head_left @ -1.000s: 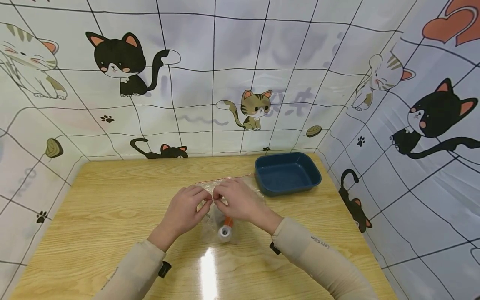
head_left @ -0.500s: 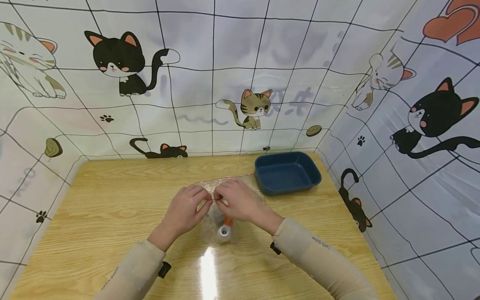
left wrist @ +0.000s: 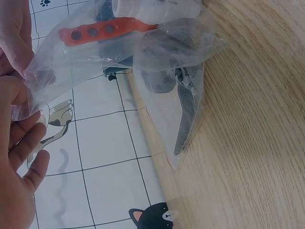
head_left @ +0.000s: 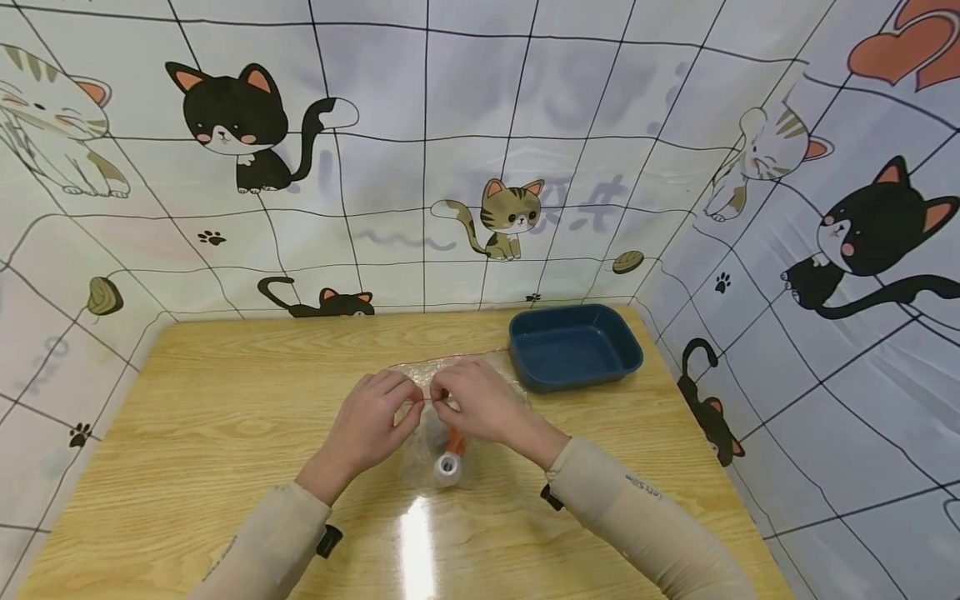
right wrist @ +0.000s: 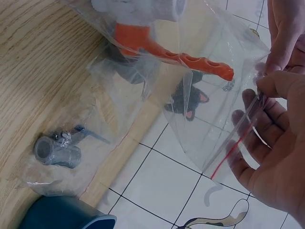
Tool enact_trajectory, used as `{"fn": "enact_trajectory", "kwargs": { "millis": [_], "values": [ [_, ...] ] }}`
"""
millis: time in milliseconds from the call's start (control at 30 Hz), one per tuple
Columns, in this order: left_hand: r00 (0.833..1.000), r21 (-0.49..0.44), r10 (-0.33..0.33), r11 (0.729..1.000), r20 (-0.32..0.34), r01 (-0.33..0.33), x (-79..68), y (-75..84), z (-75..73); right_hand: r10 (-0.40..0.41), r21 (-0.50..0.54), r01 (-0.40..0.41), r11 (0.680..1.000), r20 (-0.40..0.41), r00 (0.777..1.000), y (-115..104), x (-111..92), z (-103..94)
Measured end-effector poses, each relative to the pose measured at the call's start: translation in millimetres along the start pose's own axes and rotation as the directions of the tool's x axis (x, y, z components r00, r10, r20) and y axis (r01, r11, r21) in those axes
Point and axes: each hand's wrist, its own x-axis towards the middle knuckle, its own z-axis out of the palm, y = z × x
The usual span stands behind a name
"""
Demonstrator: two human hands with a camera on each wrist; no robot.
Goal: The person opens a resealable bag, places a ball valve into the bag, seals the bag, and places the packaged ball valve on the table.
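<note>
Both hands meet over the middle of the table at the top edge of a clear zip bag [right wrist: 205, 129] with a red line along its seal. My left hand [head_left: 373, 419] pinches that edge between thumb and forefinger. Close beside it, my right hand [head_left: 480, 402] pinches the same edge, its other fingers spread behind the film in the right wrist view. Inside the bag lies a white plastic pipe valve [head_left: 447, 469] with an orange lever handle [right wrist: 195, 62]. The bag's mouth is partly hidden by fingers in the head view.
A dark blue tray [head_left: 576, 354] stands at the table's back right. Behind the hands, further clear bags lie flat, one holding a grey valve [right wrist: 59, 150]; another grey valve with a dark lever [left wrist: 188, 112] shows in the left wrist view. Cat-print curtains [head_left: 390, 167] enclose the wooden table [head_left: 247, 400].
My right fingertips have slid slightly to the right along the bag's edge, widening the small gap to my left fingertips. The left hand stays nearly in place.
</note>
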Motion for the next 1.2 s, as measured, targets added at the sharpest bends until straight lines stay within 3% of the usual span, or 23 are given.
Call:
{"fn": "enact_trajectory", "kwargs": {
  "millis": [200, 467, 633, 967, 1200],
  "values": [
    [1.000, -0.013, -0.003, 1.000, -0.017, 0.003, -0.5, -0.9, 2.3, 0.019, 0.024, -0.020, 1.000, 0.027, 0.999, 1.9, -0.7, -1.3],
    [0.999, -0.049, -0.032, 0.998, 0.021, 0.033, -1.3, -0.6, 2.2, 0.004, -0.011, -0.003, 1.000, 0.023, 1.000, -1.0, -0.6, -2.2],
    [0.999, -0.061, -0.039, 0.997, 0.010, 0.040, -1.8, -1.0, 3.0, 0.002, -0.024, -0.002, 1.000, 0.022, 1.000, -1.6, -1.1, -2.1],
    [1.000, -0.064, -0.023, 0.998, -0.016, 0.022, 0.8, 0.8, 2.1, -0.024, -0.020, 0.024, 0.999, -0.008, 1.000, 0.4, -1.3, -2.4],
    [1.000, -0.060, -0.013, 0.998, -0.027, 0.011, 0.8, 1.0, 1.3, -0.059, -0.018, 0.059, 0.998, 0.019, 0.998, -1.6, 0.5, -2.5]
  ]
}}
